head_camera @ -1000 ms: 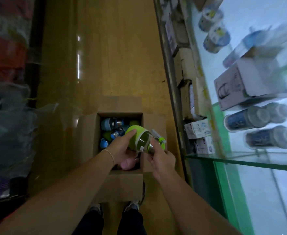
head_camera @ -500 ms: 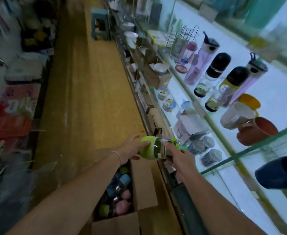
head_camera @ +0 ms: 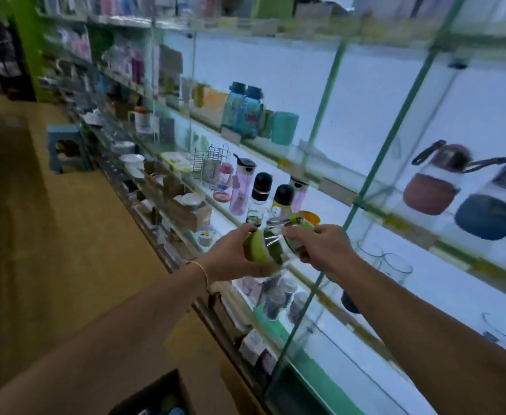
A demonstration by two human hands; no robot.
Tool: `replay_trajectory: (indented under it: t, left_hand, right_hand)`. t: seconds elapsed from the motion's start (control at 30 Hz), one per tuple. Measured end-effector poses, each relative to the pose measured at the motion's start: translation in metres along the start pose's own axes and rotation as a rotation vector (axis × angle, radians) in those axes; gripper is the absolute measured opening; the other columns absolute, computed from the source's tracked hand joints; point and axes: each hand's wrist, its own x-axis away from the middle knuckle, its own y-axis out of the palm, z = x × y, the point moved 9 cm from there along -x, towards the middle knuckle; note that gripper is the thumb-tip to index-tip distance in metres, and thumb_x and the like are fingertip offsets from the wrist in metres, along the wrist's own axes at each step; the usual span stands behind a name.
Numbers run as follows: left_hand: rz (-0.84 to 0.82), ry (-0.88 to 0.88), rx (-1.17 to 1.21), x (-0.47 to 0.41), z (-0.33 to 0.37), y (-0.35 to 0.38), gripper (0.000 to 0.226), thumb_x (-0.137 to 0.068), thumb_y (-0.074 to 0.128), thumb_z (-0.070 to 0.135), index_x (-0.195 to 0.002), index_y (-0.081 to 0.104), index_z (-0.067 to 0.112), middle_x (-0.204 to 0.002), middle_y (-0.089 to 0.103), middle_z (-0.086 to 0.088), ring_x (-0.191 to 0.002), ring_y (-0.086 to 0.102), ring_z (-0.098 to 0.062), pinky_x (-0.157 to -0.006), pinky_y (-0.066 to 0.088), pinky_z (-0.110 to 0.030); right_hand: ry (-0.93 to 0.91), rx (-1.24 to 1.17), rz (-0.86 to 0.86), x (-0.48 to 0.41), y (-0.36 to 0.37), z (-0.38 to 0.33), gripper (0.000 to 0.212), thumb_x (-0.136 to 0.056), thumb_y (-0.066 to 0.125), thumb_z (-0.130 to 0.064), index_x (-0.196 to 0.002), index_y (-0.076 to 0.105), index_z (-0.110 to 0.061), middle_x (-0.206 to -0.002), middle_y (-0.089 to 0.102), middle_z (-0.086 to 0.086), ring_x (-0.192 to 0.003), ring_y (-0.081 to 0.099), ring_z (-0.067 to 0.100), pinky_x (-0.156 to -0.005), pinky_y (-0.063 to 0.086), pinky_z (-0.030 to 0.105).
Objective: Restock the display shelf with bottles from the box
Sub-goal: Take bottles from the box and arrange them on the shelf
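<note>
bottle (head_camera: 266, 248) held in both hands at the display shelf (head_camera: 335, 188)

left hand (head_camera: 230, 259): fingers curled round the rounded green end of the bottle, thumb on top. thin bracelet (head_camera: 201, 269) on that wrist.
right hand (head_camera: 320, 248): closed round the other end, near the green lid; knuckles up, fingertips hidden behind the bottle.
bottle lies roughly level between the two hands, lid end a little higher and toward the shelf. clear middle section, shiny film around it. it is in the air, just in front of the glass shelf edge, resting on nothing.

just behind it on the middle tier: two black-capped bottles (head_camera: 261, 191), upright, close together; a pink bottle (head_camera: 241, 188) to their left; an orange cup (head_camera: 311, 217) showing past the right hand. further along, a wire rack (head_camera: 213, 158).
tier above: two blue bottles (head_camera: 242, 112) side by side, a teal cup (head_camera: 284, 128) next to them.
far right, behind glass: a brown-sleeved bottle (head_camera: 433, 187) and a navy-sleeved bottle (head_camera: 489, 215), both blurred.
lower tier under the hands: dark jars, too blurred to tell more.

box (head_camera: 150, 395) on the floor at the bottom edge, well below the arms, open; green and blue shapes inside. a blue-grey stool (head_camera: 66, 145) stands down the aisle against the shelving.
</note>
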Motion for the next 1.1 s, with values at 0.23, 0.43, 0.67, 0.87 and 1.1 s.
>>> replay_trajectory:
  t: [0.23,0.43,0.67,0.87,1.1]
  left_hand:
    - [0.028,0.221,-0.028,-0.021,0.117,0.018,0.075,-0.049,0.091,0.051,-0.110,0.053,0.026,-0.101,0.067,0.007,-0.091,0.067,-0.012,-0.080,0.059,-0.040]
    - [0.059,0.315,-0.061,-0.035,0.202,0.061,0.066,-0.053,0.089,0.054,-0.098,0.051,0.024,-0.092,0.064,0.009,-0.083,0.064,-0.008,-0.070,0.058,-0.029]
    - [0.016,0.439,-0.007,-0.046,0.298,0.146,0.053,-0.059,0.089,0.050,-0.087,0.048,0.031,-0.085,0.063,0.014,-0.074,0.060,0.002,-0.059,0.049,-0.016]
    - [-0.043,0.511,-0.026,-0.056,0.363,0.235,0.056,-0.052,0.079,0.066,-0.084,0.061,0.023,-0.077,0.068,0.008,-0.075,0.066,-0.007,-0.070,0.057,-0.030]
    - [-0.078,0.525,-0.055,-0.059,0.411,0.317,0.063,-0.059,0.075,0.071,-0.102,0.057,0.029,-0.091,0.069,0.012,-0.083,0.066,-0.006,-0.077,0.058,-0.029]
  right_hand:
    - [-0.119,0.047,0.212,0.022,-0.102,-0.061,0.055,-0.054,0.088,-0.049,-0.076,0.072,-0.001,-0.066,0.070,0.011,-0.062,0.070,0.025,-0.066,0.061,0.054]
    - [-0.149,0.013,0.361,0.040,-0.195,-0.076,0.049,-0.049,0.087,-0.053,-0.075,0.074,-0.013,-0.069,0.072,0.003,-0.065,0.067,0.020,-0.072,0.061,0.047]
    - [-0.159,-0.007,0.578,0.071,-0.316,-0.068,0.047,-0.047,0.090,-0.053,-0.075,0.070,-0.020,-0.080,0.074,0.001,-0.078,0.074,0.027,-0.072,0.063,0.047]
    - [-0.131,0.028,0.672,0.095,-0.410,-0.042,0.052,-0.052,0.092,-0.048,-0.089,0.065,-0.023,-0.093,0.069,-0.006,-0.085,0.069,0.015,-0.077,0.061,0.035]
    - [-0.128,0.071,0.732,0.107,-0.488,-0.011,0.064,-0.053,0.093,-0.044,-0.104,0.064,-0.019,-0.103,0.066,-0.004,-0.094,0.066,0.017,-0.083,0.059,0.042]
